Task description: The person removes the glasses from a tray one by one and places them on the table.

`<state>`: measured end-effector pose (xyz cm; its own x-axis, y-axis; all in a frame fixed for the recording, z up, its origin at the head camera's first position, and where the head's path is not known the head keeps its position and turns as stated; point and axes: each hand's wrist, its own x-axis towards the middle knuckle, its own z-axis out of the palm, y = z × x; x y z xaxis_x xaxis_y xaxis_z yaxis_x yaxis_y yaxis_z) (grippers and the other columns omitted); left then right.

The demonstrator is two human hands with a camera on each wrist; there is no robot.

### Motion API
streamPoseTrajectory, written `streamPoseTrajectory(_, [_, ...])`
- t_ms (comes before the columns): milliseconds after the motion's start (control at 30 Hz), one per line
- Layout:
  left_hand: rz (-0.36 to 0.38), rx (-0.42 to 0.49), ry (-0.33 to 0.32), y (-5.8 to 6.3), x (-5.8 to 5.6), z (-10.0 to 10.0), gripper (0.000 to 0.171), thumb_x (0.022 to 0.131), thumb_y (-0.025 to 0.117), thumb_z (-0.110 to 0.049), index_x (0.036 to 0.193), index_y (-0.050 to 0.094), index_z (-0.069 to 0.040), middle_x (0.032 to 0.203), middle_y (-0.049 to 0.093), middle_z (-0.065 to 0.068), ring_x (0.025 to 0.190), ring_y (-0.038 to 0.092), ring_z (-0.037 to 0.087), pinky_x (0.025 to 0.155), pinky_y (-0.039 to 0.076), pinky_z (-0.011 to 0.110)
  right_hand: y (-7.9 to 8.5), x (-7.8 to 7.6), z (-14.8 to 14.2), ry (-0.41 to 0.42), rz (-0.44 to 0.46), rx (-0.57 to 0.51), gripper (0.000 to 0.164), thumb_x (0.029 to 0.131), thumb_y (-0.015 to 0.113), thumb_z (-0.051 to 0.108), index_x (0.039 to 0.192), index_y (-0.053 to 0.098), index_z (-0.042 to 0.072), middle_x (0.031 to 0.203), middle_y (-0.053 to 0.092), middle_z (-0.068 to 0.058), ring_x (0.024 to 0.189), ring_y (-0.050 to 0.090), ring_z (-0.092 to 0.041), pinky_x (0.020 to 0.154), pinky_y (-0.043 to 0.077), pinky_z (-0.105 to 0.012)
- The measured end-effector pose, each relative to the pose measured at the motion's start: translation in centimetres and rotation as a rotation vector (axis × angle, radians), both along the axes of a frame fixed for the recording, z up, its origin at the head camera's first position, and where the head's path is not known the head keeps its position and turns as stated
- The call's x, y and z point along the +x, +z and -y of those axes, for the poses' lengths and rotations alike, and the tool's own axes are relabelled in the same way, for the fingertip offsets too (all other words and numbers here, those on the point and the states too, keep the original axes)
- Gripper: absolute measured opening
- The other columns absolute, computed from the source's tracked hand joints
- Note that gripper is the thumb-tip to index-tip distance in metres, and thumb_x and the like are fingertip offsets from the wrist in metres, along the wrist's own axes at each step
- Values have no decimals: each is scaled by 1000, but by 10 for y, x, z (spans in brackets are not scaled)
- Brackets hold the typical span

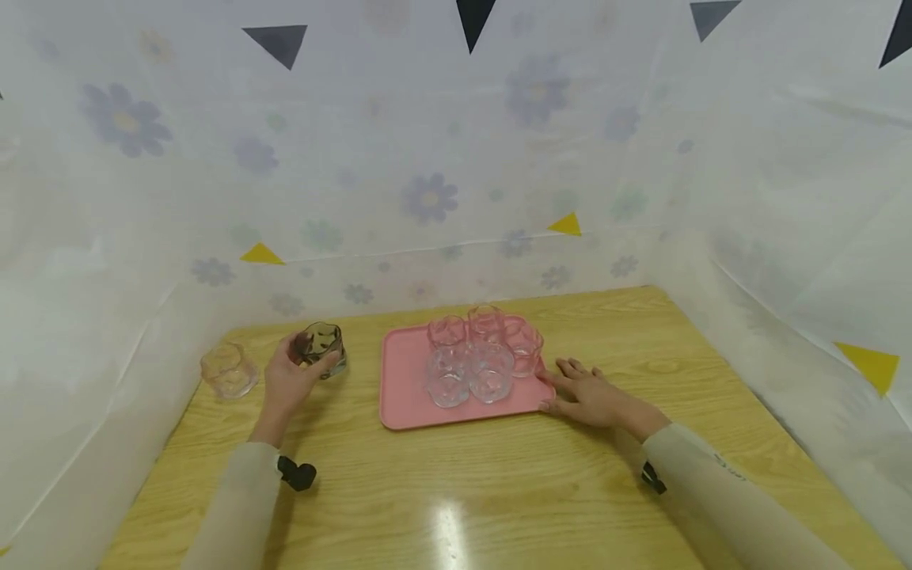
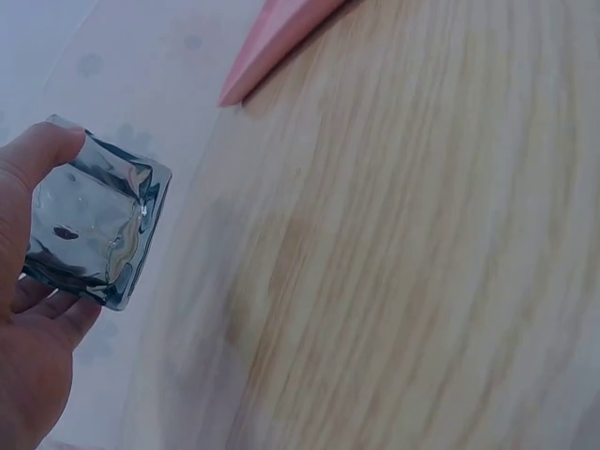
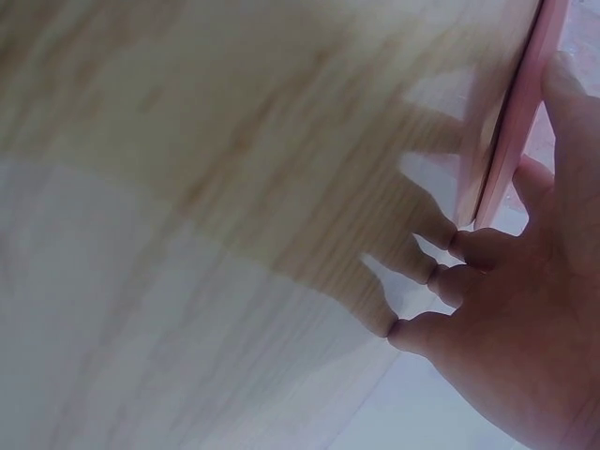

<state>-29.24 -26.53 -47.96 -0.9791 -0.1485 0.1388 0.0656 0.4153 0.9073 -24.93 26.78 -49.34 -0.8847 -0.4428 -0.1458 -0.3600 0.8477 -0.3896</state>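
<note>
My left hand (image 1: 290, 381) grips a dark grey-tinted drinking glass (image 1: 326, 348) on the left side of the table. In the left wrist view the thumb lies on one side of this glass (image 2: 89, 220) and the other fingers on the opposite side. A pink tray (image 1: 406, 396) lies at mid-table, with several glasses grouped on its right half: clear ones (image 1: 450, 380) in front and pink-looking ones (image 1: 523, 348) behind. At the tray's right edge rests my right hand (image 1: 587, 396), fingers spread, thumb and a finger touching the rim, other fingertips on the wood.
An amber-pink tinted glass (image 1: 229, 370) stands near the left table edge, beyond my left hand. White flower-printed sheeting (image 1: 427, 158) closes in the wooden table (image 1: 399, 491) at the back and on both sides.
</note>
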Motion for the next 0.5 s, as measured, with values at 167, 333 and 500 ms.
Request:
streamPoseTrajectory(167, [-24,-8,31,-3,5,13,89,92,83,-39,159,37,-2,154,49,25,145,48,41,118,43,58,0,0,0,0,-9,-8,75,105,52,63,165,38,20,170,22,-32,159,14,-55,119,12,-83])
streamPoseTrajectory(333, [-23,-14,66,-7,8,24,89,94,82,-36,160,36,0,154,48,26,144,48,43,117,44,57,-2,0,-2,-2,-13,-2,74,105,52,62,165,38,21,171,22,-31,159,14,-54,119,12,-83])
streamPoseTrajectory(500, [-3,-22,103,-7,11,30,90,93,83,-38,160,36,-1,154,48,27,143,48,42,117,43,58,0,0,-1,-3,-9,-3,73,105,53,60,165,38,21,171,22,-31,159,14,-54,119,12,-83])
